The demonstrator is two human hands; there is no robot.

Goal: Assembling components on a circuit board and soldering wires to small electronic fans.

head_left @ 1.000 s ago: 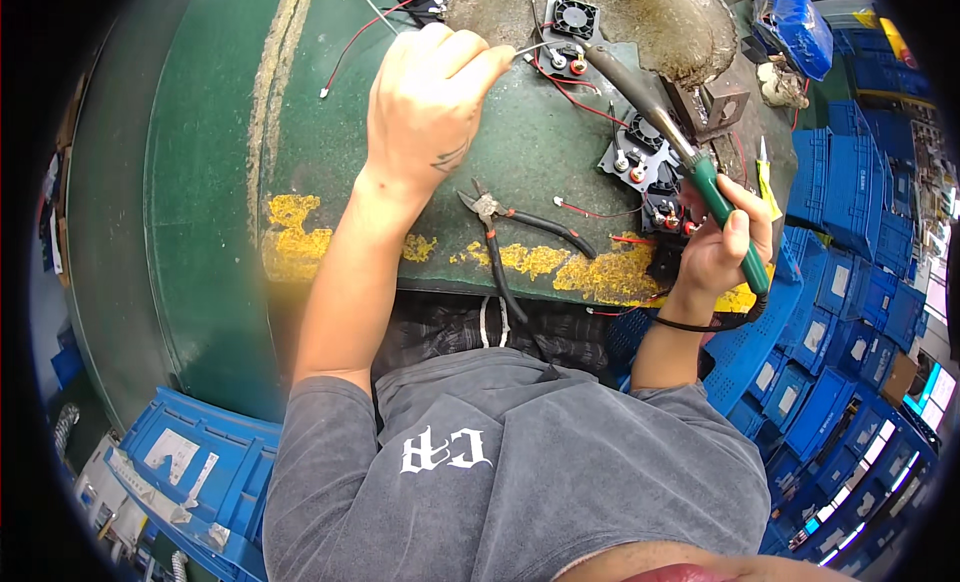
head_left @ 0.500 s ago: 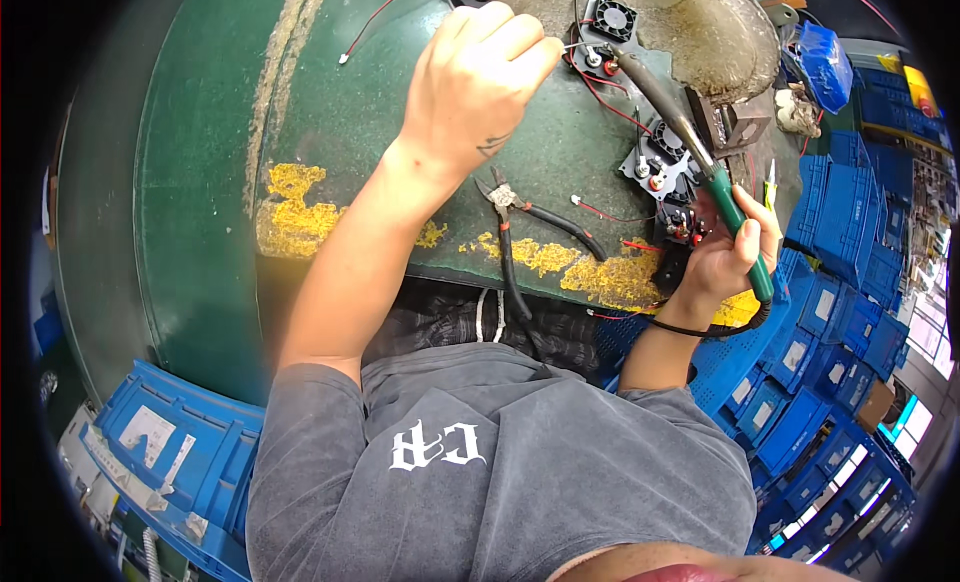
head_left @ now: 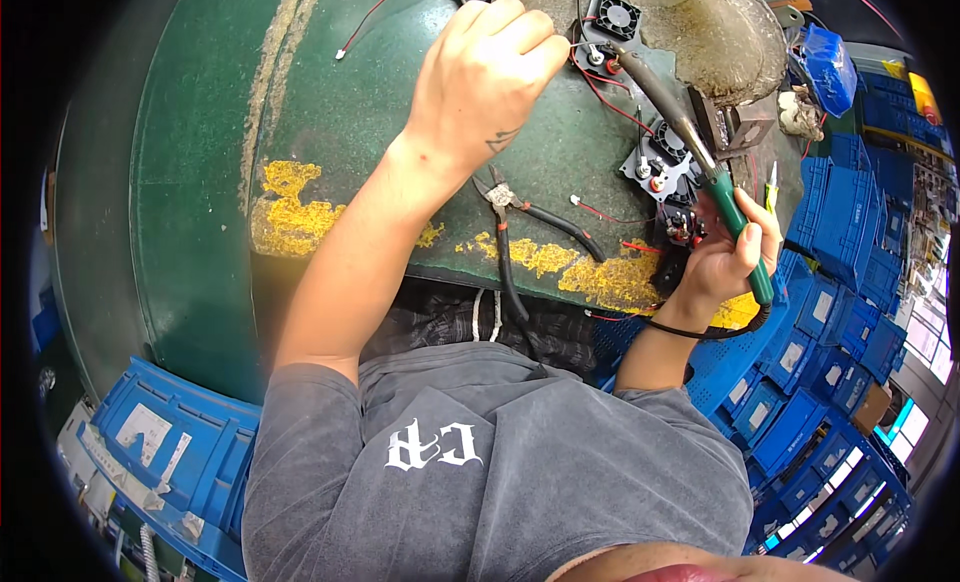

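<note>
My right hand (head_left: 728,260) grips the green handle of a soldering iron (head_left: 662,100), whose dark shaft slants up and left. Its tip rests at a terminal on the far circuit board, beside a small black fan (head_left: 614,18). My left hand (head_left: 488,77) is closed, its fingertips pinching a thin silvery strand of solder wire (head_left: 582,46) that reaches toward the tip. Under the iron lies a second fan board (head_left: 648,172) with red and white terminals. A third board (head_left: 682,225) is partly hidden by my right hand.
Diagonal cutters (head_left: 500,196) with black handles lie near the green bench's front edge. Thin red wires (head_left: 600,215) trail across the bench. A round, worn metal plate (head_left: 735,42) stands at the back right. Blue bins (head_left: 840,222) are stacked on the right; a blue crate (head_left: 190,432) is at the lower left.
Almost nothing differs. The view has shifted slightly, while both hands and the soldering iron keep about the same position at the far board.
</note>
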